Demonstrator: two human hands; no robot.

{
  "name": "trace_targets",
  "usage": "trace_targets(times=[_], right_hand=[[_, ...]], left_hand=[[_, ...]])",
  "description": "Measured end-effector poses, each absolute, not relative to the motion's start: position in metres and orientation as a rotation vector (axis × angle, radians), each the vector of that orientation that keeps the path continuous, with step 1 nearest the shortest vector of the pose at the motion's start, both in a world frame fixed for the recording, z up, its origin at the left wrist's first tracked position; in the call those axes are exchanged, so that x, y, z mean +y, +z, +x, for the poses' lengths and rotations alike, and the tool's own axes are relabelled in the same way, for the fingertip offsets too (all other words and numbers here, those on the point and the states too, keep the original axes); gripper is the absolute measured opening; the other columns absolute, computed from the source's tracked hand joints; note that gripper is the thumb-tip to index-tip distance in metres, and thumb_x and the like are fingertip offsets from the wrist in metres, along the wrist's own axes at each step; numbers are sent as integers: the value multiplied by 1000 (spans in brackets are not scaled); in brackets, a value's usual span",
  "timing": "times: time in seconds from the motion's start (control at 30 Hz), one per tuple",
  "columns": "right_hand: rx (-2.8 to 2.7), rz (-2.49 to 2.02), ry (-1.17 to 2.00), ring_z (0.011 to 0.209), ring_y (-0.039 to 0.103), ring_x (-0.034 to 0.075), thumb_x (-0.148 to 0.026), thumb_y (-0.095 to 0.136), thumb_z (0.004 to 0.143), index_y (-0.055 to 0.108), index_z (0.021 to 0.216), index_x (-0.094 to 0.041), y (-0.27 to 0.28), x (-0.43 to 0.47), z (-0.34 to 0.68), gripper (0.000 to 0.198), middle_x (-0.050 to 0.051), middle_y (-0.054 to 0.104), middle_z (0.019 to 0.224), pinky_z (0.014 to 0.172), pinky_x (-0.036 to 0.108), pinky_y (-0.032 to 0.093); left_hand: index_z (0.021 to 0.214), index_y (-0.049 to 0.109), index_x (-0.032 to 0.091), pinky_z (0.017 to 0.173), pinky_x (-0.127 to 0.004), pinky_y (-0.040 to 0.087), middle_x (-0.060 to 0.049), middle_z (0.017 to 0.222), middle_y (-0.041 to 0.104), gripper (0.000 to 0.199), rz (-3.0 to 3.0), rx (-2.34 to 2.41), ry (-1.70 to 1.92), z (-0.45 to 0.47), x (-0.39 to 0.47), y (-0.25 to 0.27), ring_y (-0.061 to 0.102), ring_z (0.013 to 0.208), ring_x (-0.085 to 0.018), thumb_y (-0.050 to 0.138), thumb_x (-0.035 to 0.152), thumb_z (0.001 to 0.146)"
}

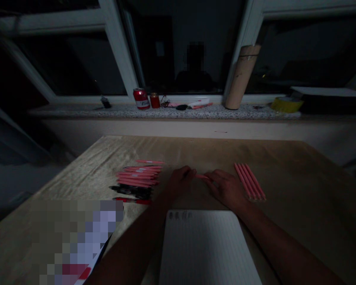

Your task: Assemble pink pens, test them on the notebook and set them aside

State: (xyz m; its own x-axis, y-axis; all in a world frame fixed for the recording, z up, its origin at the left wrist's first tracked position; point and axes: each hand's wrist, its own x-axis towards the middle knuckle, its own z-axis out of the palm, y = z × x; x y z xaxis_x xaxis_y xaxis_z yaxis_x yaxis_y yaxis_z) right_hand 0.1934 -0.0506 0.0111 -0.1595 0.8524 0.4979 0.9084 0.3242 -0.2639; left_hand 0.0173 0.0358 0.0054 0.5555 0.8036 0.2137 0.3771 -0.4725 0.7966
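A pink pen (201, 176) lies level between my two hands, above the table beyond the notepad. My left hand (180, 180) is closed, its fingertips at the pen's left end. Pinched in the fingers of my right hand (225, 187) is the other end. To the right, several pink pens (249, 181) lie side by side in a neat slanted row. On the left is a pile of pink pens (139, 175), with one single pink pen (150, 161) beyond it. Nearer me lie black pens (133, 190) and a red pen (132, 200).
A lined notepad (207, 245) lies between my forearms, and a blurred-out paper item (97, 237) at lower left. Along the windowsill (121, 113) stand a red can (141, 99), a red jar (154, 100), a tall tube (242, 77) and yellow tape (286, 104).
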Motion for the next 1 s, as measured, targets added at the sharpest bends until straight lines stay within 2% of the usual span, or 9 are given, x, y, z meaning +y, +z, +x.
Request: trace_targets(times=[0.17,0.57,0.8,1.0], right_hand=[[-2009,-1581,-140,73,58,16,-34,45,90,66,96,-21,10,-50,194,26,5,63,78,67,26,43],[-2013,-1485,-123,75,59,17,-34,44,90,66,98,-20,8,-50,195,27,7,63,79,67,27,44],[-2016,-1529,-103,75,58,16,-34,46,90,66,97,-21,9,-50,195,25,6,62,79,68,27,44],[-2014,-1510,-118,80,58,18,-32,47,89,65,98,-20,8,-49,195,24,7,63,82,72,30,45]], left_hand=[[69,49,14,56,-20,29,5,60,43,29,2090,880,793,15,37,3,41,60,-8,43,39,84],[59,47,14,54,-23,28,4,53,41,43,2103,959,751,17,36,4,40,55,-9,34,44,87],[72,52,15,59,-22,32,3,64,50,19,2143,915,801,17,37,3,46,64,-10,45,31,80],[62,47,15,56,-23,30,2,59,46,29,2213,950,824,17,37,1,42,59,-10,40,33,84]])
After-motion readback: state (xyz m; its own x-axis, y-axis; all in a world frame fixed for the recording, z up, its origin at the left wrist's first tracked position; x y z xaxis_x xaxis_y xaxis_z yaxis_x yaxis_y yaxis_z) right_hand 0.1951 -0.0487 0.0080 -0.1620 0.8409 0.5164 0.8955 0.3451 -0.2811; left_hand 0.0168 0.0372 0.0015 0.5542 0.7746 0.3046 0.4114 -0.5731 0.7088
